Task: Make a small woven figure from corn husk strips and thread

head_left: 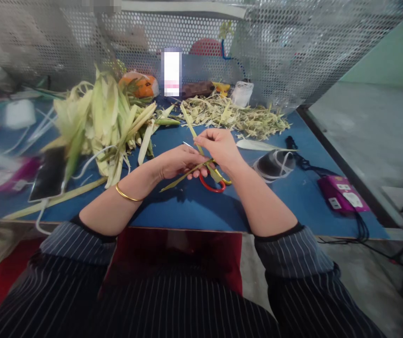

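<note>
Evidently, Delicate Fingerwork

The right hand (221, 146) pinches a pale strip (189, 123) between thumb and fingers; the left hand (182, 162), fingers curled, holds a second strip (176, 182) crossing it. Scissors (212, 189) sit just beneath; whether gripped, I can't tell. It looks like strip handling, calling for a steady pinch. Beyond lie husks (106, 108) and shreds (236, 115).

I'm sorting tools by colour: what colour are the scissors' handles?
Red and yellow; the handles show in the head view.
</note>
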The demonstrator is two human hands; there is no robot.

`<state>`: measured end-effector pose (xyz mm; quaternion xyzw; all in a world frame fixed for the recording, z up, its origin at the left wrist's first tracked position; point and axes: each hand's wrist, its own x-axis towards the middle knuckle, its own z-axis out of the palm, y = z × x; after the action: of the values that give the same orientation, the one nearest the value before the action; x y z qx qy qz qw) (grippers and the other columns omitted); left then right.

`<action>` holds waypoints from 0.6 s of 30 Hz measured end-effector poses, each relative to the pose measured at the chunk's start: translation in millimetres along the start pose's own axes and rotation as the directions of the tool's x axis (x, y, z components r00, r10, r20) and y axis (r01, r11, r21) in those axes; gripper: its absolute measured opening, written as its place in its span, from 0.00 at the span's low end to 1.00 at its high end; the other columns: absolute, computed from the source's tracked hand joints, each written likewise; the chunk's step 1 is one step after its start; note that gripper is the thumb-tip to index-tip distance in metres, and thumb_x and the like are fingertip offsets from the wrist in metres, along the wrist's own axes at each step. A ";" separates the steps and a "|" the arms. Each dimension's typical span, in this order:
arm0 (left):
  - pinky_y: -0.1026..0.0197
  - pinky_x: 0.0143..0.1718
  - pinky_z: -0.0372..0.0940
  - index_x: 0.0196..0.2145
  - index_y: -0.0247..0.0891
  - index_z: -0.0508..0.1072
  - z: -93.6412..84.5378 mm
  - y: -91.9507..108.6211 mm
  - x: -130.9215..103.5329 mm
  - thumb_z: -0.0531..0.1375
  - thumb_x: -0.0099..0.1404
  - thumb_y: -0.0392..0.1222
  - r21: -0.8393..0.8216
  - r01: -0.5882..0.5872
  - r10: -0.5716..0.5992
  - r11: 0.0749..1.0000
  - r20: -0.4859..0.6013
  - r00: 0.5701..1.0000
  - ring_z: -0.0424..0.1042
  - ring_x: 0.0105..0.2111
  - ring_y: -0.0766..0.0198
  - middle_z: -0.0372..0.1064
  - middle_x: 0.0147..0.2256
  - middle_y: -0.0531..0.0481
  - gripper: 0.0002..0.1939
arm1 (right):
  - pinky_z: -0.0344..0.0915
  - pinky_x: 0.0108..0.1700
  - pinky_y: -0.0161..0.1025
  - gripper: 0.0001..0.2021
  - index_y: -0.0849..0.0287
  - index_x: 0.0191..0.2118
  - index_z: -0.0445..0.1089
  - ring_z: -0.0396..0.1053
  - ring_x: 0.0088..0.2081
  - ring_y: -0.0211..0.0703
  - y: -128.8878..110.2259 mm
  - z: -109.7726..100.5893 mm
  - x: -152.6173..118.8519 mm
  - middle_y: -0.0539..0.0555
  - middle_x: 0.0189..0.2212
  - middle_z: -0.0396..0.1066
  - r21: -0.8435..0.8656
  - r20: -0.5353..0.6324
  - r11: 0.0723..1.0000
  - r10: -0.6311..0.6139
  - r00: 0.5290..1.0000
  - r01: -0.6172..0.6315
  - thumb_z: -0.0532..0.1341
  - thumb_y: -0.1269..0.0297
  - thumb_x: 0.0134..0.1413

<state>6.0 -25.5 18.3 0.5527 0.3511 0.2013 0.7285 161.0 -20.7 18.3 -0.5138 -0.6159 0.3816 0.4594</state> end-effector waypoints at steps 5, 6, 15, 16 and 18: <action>0.69 0.18 0.61 0.27 0.30 0.80 -3.2 -2.6 0.4 0.63 0.63 0.41 0.034 -0.035 0.033 0.999 0.051 0.998 0.69 0.19 0.70 0.78 0.27 0.42 0.11 | 0.55 0.27 0.35 0.10 0.59 0.22 0.68 0.57 0.24 0.32 -1.4 7.4 -2.8 0.47 0.20 0.65 0.015 -0.038 0.998 -0.056 0.998 0.056 0.65 0.63 0.49; 0.68 0.18 0.61 0.27 0.30 0.80 -3.4 -3.4 0.8 0.62 0.63 0.41 0.043 -0.039 0.036 0.998 0.061 0.997 0.68 0.18 0.70 0.78 0.27 0.41 0.12 | 0.56 0.28 0.35 0.10 0.59 0.22 0.68 0.58 0.24 0.33 -1.4 8.3 -3.2 0.46 0.20 0.65 0.007 -0.044 0.998 -0.066 0.997 0.066 0.65 0.64 0.49; 0.69 0.18 0.63 0.26 0.31 0.80 -1.9 -6.2 0.9 0.62 0.60 0.36 0.072 -0.043 0.036 0.996 0.098 0.995 0.68 0.18 0.70 0.78 0.26 0.41 0.09 | 0.59 0.32 0.37 0.09 0.60 0.21 0.69 0.59 0.25 0.33 4.2 12.9 -1.1 0.46 0.20 0.67 -0.036 -0.054 0.996 -0.078 0.995 0.076 0.65 0.67 0.49; 0.69 0.18 0.63 0.26 0.31 0.80 -1.9 -6.2 1.0 0.62 0.61 0.36 0.077 -0.035 0.027 0.996 0.103 0.994 0.68 0.18 0.70 0.78 0.26 0.41 0.09 | 0.59 0.32 0.37 0.09 0.60 0.22 0.70 0.59 0.25 0.33 4.8 12.6 -0.2 0.46 0.20 0.67 -0.039 -0.048 0.996 -0.076 0.996 0.074 0.65 0.67 0.50; 0.68 0.19 0.64 0.27 0.31 0.80 -1.7 -5.6 1.8 0.63 0.63 0.39 0.073 -0.026 0.019 0.997 0.096 0.995 0.69 0.18 0.70 0.78 0.26 0.41 0.11 | 0.60 0.32 0.37 0.08 0.60 0.24 0.72 0.62 0.26 0.35 6.4 9.8 2.4 0.47 0.22 0.69 -0.049 -0.037 0.995 -0.084 0.996 0.082 0.65 0.66 0.52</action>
<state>5.4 -24.9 12.3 0.5923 0.3170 0.1699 0.7209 153.3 -17.2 9.9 -0.5059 -0.6366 0.3371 0.4745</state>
